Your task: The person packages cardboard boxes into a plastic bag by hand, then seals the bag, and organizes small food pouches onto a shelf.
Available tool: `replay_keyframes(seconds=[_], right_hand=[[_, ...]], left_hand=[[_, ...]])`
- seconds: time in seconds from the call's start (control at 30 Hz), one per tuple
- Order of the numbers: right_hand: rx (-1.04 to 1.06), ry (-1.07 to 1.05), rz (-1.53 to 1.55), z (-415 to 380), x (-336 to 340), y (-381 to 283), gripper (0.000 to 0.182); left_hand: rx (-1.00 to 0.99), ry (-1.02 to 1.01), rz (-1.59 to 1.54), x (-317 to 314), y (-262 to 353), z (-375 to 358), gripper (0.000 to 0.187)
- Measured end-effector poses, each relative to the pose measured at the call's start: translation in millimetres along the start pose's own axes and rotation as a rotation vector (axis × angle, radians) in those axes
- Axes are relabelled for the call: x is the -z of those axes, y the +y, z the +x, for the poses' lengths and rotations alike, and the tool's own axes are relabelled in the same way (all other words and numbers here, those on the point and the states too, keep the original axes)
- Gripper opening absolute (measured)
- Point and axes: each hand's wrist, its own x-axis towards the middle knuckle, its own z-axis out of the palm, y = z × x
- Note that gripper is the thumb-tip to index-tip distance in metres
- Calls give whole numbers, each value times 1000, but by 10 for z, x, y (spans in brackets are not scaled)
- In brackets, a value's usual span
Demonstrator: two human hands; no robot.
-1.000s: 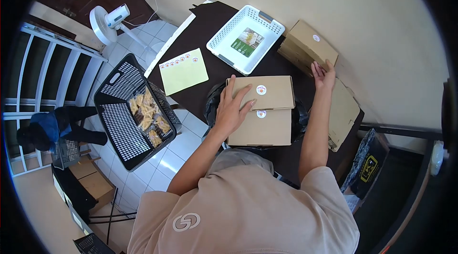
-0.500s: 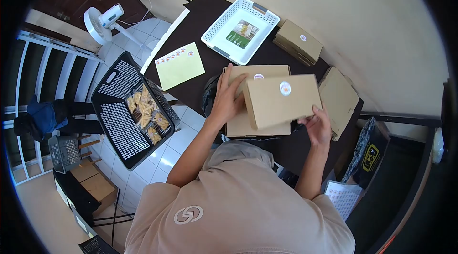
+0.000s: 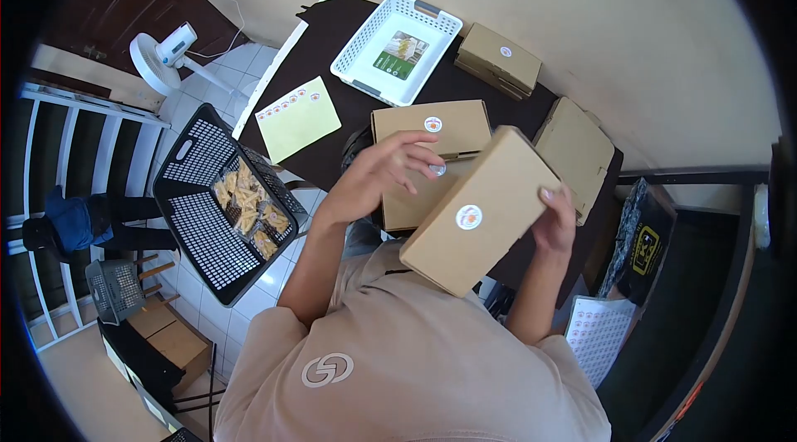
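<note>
My right hand (image 3: 554, 219) grips a closed brown cardboard box (image 3: 498, 185) by its right edge, thumb on top. The box is tilted above the table's front edge, with a round white and orange sticker (image 3: 469, 217) on its lid. My left hand (image 3: 388, 166) is off that box, fingers spread. A small round label (image 3: 437, 169) shows right at its fingertips. Beneath it are two more brown boxes: a farther one (image 3: 457, 120) with a round sticker, and a nearer one (image 3: 407, 205) partly hidden by my hand and the held box.
A white basket (image 3: 349, 50), a yellow sticker sheet (image 3: 300, 122), stacked boxes (image 3: 506, 52) and flattened cardboard (image 3: 577, 147) lie on the dark table. At left stand a black crate (image 3: 187, 218) with bagged snacks and a fan (image 3: 158, 60). Another person (image 3: 83, 222) is at far left.
My left hand has let go of the box and moved away to its left. My right hand has turned the box and brought it closer to me, uncovering the boxes beneath.
</note>
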Motion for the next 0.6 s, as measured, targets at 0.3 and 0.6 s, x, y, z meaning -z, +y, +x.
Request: replay_keyframes(seconds=[0.3,0.6], right_hand=[[28,-49,-274,517,-741,24,43],[-28,-347,-406,151,-904,329,74]], left_hand=[[18,249,77,-223,-97,5,74],[-398,868,-47,-220,-313,-79,58]])
